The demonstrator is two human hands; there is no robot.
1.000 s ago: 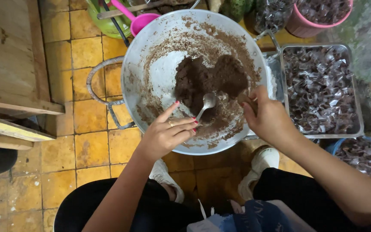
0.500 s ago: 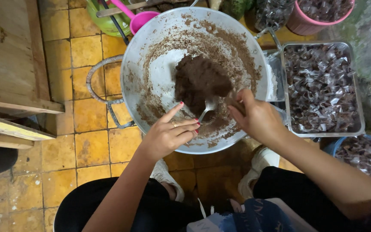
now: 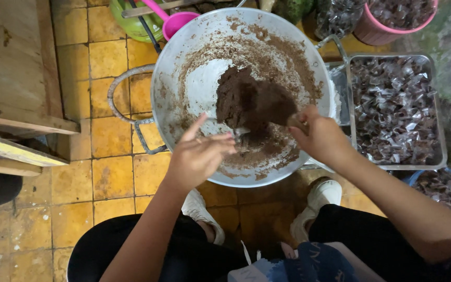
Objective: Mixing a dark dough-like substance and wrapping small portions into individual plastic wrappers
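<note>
The big metal wok [image 3: 184, 62] sits on the yellow tiled floor [image 3: 113, 177], and everything else is easiest placed from it. Inside it, a little past its middle, lies a dark brown lump of paste [image 3: 251, 102], with crumbs and smears of the same stuff spread up the wall. The left hand [image 3: 197, 156] hangs over the near rim of the wok, fingers [image 3: 220, 143] loosely curled with the forefinger sticking up; a bit of metal shows just beyond the fingertips, but I cannot tell whether they grip it or only touch it. The right hand [image 3: 319, 137] is over the near right side of the wok, its fingers closed around a handle whose end barely peeks out at the knuckles; the rest of the tool is buried in the paste or hidden by the hand, so its kind is hard to make out. Right of the wok stands a rectangular metal tray [image 3: 439, 115] full of small clear-wrapped dark sweets. Beyond the wok, cut off by the frame's top, are a pink scoop [image 3: 176, 21], a green bowl [image 3: 131, 26] and a pink bucket [image 3: 377, 31]. Left of the wok a wooden bench [image 3: 11, 68] is only partly in view. Below the wok's near rim two white shoes [image 3: 317, 198] poke out under the arms.
</note>
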